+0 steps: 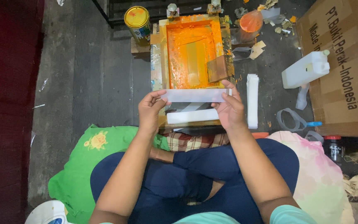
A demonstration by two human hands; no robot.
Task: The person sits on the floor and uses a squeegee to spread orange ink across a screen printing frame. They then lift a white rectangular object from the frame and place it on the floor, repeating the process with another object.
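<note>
A: Holding a white strip (195,95) flat, just in front of the orange screen frame (193,52). Left hand (151,108) pinching the left end, thumb on top, fingers curled under. Right hand (228,108) pinching the right end the same way.

B: Looks thin and light. Probably floppy too, hence a grip at both ends to keep it from sagging. Edges the place to hold; fingers off the middle face.

A: Agreed. Smooth and a bit see-through, likely slick plastic or film. Easy to crease, easy to smudge with all that orange ink about.

B: Count, then?

A: One strip in hand. One more white piece (192,116) lying flat just below it, nearer the knees. One stack (252,101) of white strips standing on edge right of the frame; number in the stack impossible to tell.

B: Around the frame?

A: One yellow-lidded can (137,21) at the frame's far left corner. One orange bag (251,20) at its far right. One white jug (306,69) well to the right, against a cardboard box (344,62). One small dark bottle with a red cap (332,147) below the box.

B: And one squeegee?

A: One brownish blade (217,69) inside the frame, right side, tilted. Two hands, both closed on the strip.
</note>
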